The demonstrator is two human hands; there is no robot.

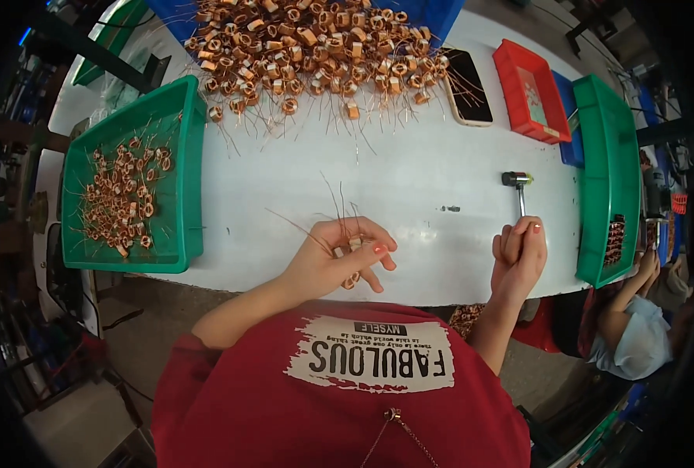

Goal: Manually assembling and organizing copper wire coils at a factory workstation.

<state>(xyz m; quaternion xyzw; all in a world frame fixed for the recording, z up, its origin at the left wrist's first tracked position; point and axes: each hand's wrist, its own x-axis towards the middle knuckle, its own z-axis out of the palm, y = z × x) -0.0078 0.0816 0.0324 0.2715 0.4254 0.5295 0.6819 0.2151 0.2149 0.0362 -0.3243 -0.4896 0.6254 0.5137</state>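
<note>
My left hand (327, 261) is closed around a few small copper wire coils (355, 243), near the table's front edge. Thin wire leads stick up and out to the left past its fingers. To the right, my right hand (518, 253) grips a small hammer (522, 201) by its metal handle. The hammer stands head up, with a dark head that has a yellowish end. A large heap of similar coils (308, 58) spills onto the white table (285, 168) from a blue bin (439, 19) at the back.
A green tray (192, 179) of coils is at left. A phone (469, 86) lies right of the heap, beside a red tray (546, 132). Another green tray (595, 195) at right contains dark parts (614, 240). Another person (632, 335) sits at far right.
</note>
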